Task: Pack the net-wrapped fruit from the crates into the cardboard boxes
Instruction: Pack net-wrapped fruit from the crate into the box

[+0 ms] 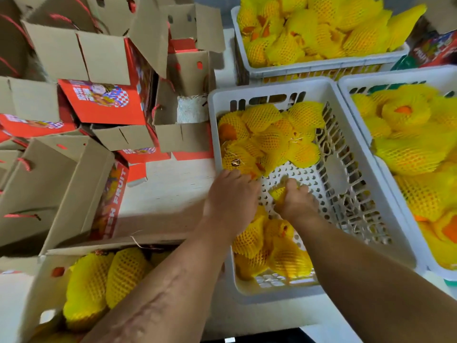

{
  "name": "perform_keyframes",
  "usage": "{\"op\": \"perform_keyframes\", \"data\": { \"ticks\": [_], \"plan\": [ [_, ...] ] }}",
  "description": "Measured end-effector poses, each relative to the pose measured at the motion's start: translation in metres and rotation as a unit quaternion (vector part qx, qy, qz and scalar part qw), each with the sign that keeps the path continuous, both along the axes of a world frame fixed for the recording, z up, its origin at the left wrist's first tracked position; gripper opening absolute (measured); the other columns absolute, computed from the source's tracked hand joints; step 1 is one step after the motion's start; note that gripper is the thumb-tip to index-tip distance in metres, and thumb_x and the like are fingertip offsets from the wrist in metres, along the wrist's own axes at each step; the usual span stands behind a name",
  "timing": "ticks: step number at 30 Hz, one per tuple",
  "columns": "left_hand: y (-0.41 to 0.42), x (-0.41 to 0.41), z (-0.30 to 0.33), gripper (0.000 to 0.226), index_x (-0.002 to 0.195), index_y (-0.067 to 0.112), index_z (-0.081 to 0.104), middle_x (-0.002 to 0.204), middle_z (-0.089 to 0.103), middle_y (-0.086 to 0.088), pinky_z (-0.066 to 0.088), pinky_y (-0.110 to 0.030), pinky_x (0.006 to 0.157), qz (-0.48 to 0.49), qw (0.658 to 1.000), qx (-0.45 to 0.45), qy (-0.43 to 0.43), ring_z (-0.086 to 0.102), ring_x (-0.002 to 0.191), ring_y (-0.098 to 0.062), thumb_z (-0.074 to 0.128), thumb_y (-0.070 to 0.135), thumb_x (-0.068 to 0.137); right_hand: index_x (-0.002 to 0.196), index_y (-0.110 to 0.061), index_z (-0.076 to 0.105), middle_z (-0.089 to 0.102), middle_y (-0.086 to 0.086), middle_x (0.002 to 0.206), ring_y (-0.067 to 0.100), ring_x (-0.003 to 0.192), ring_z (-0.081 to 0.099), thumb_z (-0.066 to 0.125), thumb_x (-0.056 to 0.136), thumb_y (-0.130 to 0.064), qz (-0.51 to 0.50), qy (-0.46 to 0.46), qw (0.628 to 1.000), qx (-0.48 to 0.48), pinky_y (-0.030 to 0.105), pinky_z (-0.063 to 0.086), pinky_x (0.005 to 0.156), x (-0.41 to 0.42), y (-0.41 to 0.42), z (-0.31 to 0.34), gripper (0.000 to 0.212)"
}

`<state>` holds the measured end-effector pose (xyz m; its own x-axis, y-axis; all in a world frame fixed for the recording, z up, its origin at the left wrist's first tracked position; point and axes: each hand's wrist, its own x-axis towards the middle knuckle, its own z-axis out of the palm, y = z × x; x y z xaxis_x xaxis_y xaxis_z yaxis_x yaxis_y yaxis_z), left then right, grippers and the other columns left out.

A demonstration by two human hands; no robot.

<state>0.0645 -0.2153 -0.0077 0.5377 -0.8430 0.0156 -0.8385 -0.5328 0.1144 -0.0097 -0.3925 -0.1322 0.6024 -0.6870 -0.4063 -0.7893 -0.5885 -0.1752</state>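
Observation:
Both hands reach into the middle white crate (395, 246), which holds fruit in yellow foam nets (272, 134) at its far end and more of them near its front. My left hand (230, 194) rests on a netted fruit (237, 159) at the crate's left wall, fingers curled over it. Over the crate's bare perforated floor, my right hand (295, 201) is closed around a small yellow netted piece (278, 193). An open cardboard box (47, 300) at the bottom left holds several netted fruit (123, 273), partly hidden by my left forearm.
Two more white crates full of netted fruit stand at the back (321, 68) and at the right (356, 82). Empty open red-and-brown cardboard boxes (103, 102) are piled on the left. A pale tabletop (168, 189) shows between boxes and crate.

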Motion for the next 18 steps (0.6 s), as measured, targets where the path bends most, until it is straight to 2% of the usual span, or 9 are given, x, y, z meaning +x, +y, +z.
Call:
{"op": "perform_keyframes", "data": {
  "ticks": [2, 3, 4, 5, 9, 12, 14, 16, 18],
  "plan": [
    [0.0, 0.001, -0.002, 0.024, 0.112, 0.028, 0.067, 0.109, 0.067, 0.008, 0.038, -0.037, 0.101, 0.0, 1.0, 0.004, 0.0, 0.054, 0.109, -0.02, 0.048, 0.034, 0.1, 0.124, -0.04, 0.042, 0.053, 0.009, 0.13, 0.03, 0.107, 0.062, 0.079, 0.078, -0.042, -0.007, -0.036, 0.998, 0.051, 0.042, 0.051, 0.089, -0.003, -0.006, 0.008, 0.059],
    [0.0, 0.002, -0.004, 0.024, 0.111, 0.028, 0.067, 0.108, 0.067, 0.009, 0.038, -0.037, 0.1, -0.002, 1.0, 0.001, -0.003, 0.055, 0.108, -0.02, 0.049, 0.036, 0.099, 0.113, -0.043, 0.047, 0.058, 0.006, 0.125, 0.022, 0.091, 0.066, 0.078, 0.079, -0.04, -0.014, -0.084, 0.993, 0.083, 0.035, 0.053, 0.075, -0.003, -0.006, 0.016, 0.046],
    [0.001, 0.002, -0.005, 0.024, 0.111, 0.029, 0.067, 0.106, 0.068, 0.009, 0.038, -0.036, 0.098, -0.004, 1.0, -0.008, -0.003, 0.055, 0.107, -0.02, 0.05, 0.038, 0.098, 0.104, -0.044, 0.048, 0.062, 0.005, 0.121, 0.014, 0.075, 0.065, 0.077, 0.079, -0.038, -0.018, -0.139, 0.983, 0.115, 0.029, 0.048, 0.061, 0.0, -0.004, 0.026, 0.039],
    [0.0, 0.002, -0.006, 0.025, 0.114, 0.029, 0.066, 0.105, 0.069, 0.009, 0.038, -0.037, 0.095, -0.005, 1.0, -0.026, 0.004, 0.056, 0.105, -0.02, 0.052, 0.04, 0.097, 0.101, -0.043, 0.047, 0.064, 0.006, 0.116, 0.011, 0.067, 0.061, 0.077, 0.078, -0.034, -0.018, -0.193, 0.971, 0.138, 0.026, 0.042, 0.054, 0.004, 0.001, 0.038, 0.039],
    [0.006, 0.002, -0.004, 0.056, 0.147, 0.024, 0.048, 0.115, 0.067, 0.006, 0.043, -0.039, 0.095, 0.006, 0.983, -0.156, 0.097, 0.058, 0.109, -0.019, 0.055, 0.042, 0.094, 0.108, -0.033, 0.052, 0.066, -0.001, 0.093, 0.013, 0.073, 0.062, 0.082, 0.074, -0.037, -0.03, -0.37, 0.906, 0.203, 0.029, 0.045, 0.056, 0.009, 0.037, 0.105, 0.045],
    [0.029, -0.011, 0.002, 0.058, 0.155, 0.021, 0.039, 0.133, 0.054, 0.0, 0.041, -0.04, 0.106, 0.0, 0.927, -0.304, 0.218, 0.05, 0.126, -0.017, 0.055, 0.036, 0.101, 0.106, -0.033, 0.056, 0.065, -0.006, 0.089, 0.002, 0.068, 0.06, 0.078, 0.085, -0.039, -0.085, -0.458, 0.849, 0.249, 0.016, 0.043, 0.053, -0.004, 0.074, 0.149, 0.032],
    [0.055, -0.026, 0.008, 0.061, 0.158, 0.029, 0.029, 0.144, 0.042, 0.006, 0.032, -0.029, 0.116, 0.005, 0.879, -0.374, 0.296, 0.038, 0.141, -0.012, 0.054, 0.038, 0.103, 0.105, -0.03, 0.06, 0.065, -0.013, 0.08, -0.003, 0.06, 0.056, 0.074, 0.089, -0.039, -0.082, -0.494, 0.824, 0.266, 0.013, 0.041, 0.049, -0.013, 0.107, 0.172, 0.023],
    [0.09, -0.038, 0.015, 0.063, 0.156, 0.043, 0.026, 0.146, 0.035, 0.015, 0.031, -0.023, 0.117, 0.05, 0.839, -0.424, 0.338, 0.033, 0.145, -0.009, 0.057, 0.043, 0.1, 0.1, -0.031, 0.066, 0.069, -0.017, 0.078, -0.002, 0.062, 0.06, 0.068, 0.092, -0.041, -0.073, -0.518, 0.801, 0.29, 0.014, 0.044, 0.053, -0.017, 0.15, 0.187, 0.012],
    [0.131, -0.045, 0.021, 0.072, 0.154, 0.048, 0.025, 0.146, 0.036, 0.013, 0.04, -0.032, 0.115, 0.093, 0.813, -0.439, 0.372, 0.038, 0.144, -0.011, 0.066, 0.036, 0.095, 0.09, -0.031, 0.072, 0.071, -0.015, 0.074, -0.001, 0.063, 0.063, 0.062, 0.098, -0.038, -0.073, -0.522, 0.792, 0.307, 0.014, 0.046, 0.057, -0.017, 0.197, 0.194, 0.015]
  ]
}}
